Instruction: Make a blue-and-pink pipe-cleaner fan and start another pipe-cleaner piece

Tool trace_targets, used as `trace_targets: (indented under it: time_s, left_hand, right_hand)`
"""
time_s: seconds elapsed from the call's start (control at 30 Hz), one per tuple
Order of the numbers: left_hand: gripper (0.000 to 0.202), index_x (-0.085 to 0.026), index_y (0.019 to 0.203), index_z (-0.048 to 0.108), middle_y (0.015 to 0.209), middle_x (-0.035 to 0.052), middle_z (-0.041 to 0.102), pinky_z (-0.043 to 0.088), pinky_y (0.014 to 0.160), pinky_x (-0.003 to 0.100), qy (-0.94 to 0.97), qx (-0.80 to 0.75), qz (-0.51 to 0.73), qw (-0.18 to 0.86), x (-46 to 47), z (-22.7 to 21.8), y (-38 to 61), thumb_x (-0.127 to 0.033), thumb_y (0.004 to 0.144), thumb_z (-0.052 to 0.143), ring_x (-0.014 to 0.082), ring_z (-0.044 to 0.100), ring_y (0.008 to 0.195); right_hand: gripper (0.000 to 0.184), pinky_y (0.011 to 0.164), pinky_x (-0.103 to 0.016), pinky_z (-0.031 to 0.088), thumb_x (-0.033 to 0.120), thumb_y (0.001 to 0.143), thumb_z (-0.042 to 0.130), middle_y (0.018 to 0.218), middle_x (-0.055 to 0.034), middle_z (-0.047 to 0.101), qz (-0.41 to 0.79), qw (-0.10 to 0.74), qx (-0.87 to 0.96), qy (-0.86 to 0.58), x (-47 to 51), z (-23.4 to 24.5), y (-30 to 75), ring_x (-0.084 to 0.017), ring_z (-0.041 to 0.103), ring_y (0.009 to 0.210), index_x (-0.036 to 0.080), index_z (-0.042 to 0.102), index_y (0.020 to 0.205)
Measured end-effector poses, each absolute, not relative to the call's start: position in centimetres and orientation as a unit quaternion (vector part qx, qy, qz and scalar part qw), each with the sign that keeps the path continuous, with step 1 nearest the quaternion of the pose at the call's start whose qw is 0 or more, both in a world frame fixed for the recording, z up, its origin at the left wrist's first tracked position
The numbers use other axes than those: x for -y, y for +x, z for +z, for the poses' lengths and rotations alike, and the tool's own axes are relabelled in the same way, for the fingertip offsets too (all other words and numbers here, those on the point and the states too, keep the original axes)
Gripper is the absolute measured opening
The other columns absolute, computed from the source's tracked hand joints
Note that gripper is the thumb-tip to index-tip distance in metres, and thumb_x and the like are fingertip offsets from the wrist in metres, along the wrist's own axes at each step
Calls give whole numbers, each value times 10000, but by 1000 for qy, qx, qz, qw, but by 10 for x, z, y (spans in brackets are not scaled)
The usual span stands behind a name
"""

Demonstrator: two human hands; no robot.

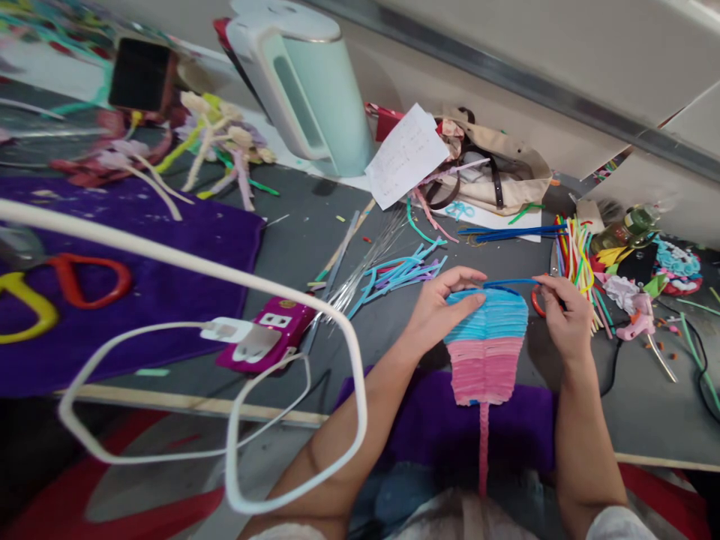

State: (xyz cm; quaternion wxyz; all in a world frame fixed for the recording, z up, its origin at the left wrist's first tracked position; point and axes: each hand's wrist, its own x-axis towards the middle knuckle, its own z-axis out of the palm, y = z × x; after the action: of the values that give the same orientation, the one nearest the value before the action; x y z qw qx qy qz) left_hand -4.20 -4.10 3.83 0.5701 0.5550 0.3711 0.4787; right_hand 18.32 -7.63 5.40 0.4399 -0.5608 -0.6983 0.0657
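Observation:
A fan-shaped piece made of pipe cleaners (pixel 487 352) lies before me, blue at the top and pink below, with a pink stem (pixel 483 450) pointing toward me. My left hand (pixel 450 300) pinches its upper left edge between thumb and fingers. A dark blue pipe cleaner (pixel 509 283) runs along the top edge. Its right end is between the thumb and fingers of my right hand (pixel 565 311). Part of the piece rests over a purple cloth (pixel 416 420) at the table edge.
A white cable (pixel 185 259) loops in front on the left, near a magenta power strip (pixel 270 337). Loose blue and purple pipe cleaners (pixel 399 270) lie beyond my left hand. Behind stand a pale green kettle (pixel 315 90) and a beige bag (pixel 523 172). Scissors (pixel 93 281) lie far left.

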Motion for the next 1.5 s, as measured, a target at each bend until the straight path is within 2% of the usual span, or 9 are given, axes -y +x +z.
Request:
trace_targets:
  time_s: [0.3, 0.47, 0.83, 1.07, 1.13, 1.27, 1.4, 1.5]
  left_hand:
    - [306, -176, 998, 695, 980, 60, 723, 509, 833, 307, 561, -380, 470, 565, 41, 40, -42, -349, 749, 741, 201, 658, 936]
    - [355, -176, 1047, 694, 989, 64, 724, 516, 780, 294, 544, -380, 465, 586, 42, 41, -42, -355, 744, 745, 195, 661, 903]
    - [291, -180, 946, 734, 932, 44, 738, 506, 697, 263, 529, -406, 452, 592, 44, 43, -43, -361, 719, 760, 170, 655, 796]
    - [261, -182, 931, 728, 929, 45, 730, 502, 694, 263, 543, -407, 446, 583, 45, 43, -42, -353, 734, 741, 174, 649, 806]
    - [317, -182, 989, 710, 912, 45, 720, 499, 681, 259, 539, -400, 446, 591, 44, 43, -42, -363, 732, 745, 171, 645, 797]
    - [550, -195, 1165, 620, 873, 22, 692, 482, 629, 241, 489, -386, 437, 648, 40, 41, -43, -390, 681, 795, 147, 629, 720]
    - [391, -158, 882, 677, 779, 10, 669, 462, 598, 237, 465, -388, 410, 682, 36, 35, -42, -436, 647, 817, 119, 581, 631]
    - [375, -155, 790, 677, 703, -4, 652, 442, 570, 236, 453, -408, 435, 663, 34, 33, -40, -446, 612, 833, 112, 552, 589]
  right_hand:
    - [227, 752, -350, 514, 254, 941, 498, 859, -43, 703, 90, 434, 696, -565, 78, 55, 182, -193, 658, 818, 247, 711, 1019]
    - [228, 752, -345, 515, 249, 935, 497, 852, -41, 700, 100, 435, 695, -564, 78, 55, 182, -190, 656, 809, 243, 711, 1012]
    - [209, 760, -344, 528, 260, 937, 516, 844, -35, 702, 120, 443, 687, -564, 79, 53, 183, -183, 663, 807, 240, 711, 1010]
    - [280, 836, -362, 558, 346, 887, 622, 1094, -64, 712, 240, 466, 641, -560, 80, 51, 170, -205, 683, 965, 252, 671, 1147]
    - [288, 823, -353, 565, 349, 853, 667, 1068, -60, 723, 274, 466, 631, -556, 79, 49, 163, -205, 686, 950, 247, 684, 1122]
    - [228, 788, -344, 573, 345, 834, 682, 999, -56, 737, 307, 491, 598, -555, 77, 44, 155, -210, 694, 910, 225, 712, 1026]
    - [228, 763, -328, 556, 344, 841, 669, 989, -56, 732, 309, 486, 602, -553, 73, 48, 154, -201, 682, 894, 221, 715, 1027]
    - [215, 814, -331, 528, 336, 847, 669, 986, -49, 716, 299, 446, 663, -521, 65, 57, 153, -191, 659, 920, 228, 723, 1024]
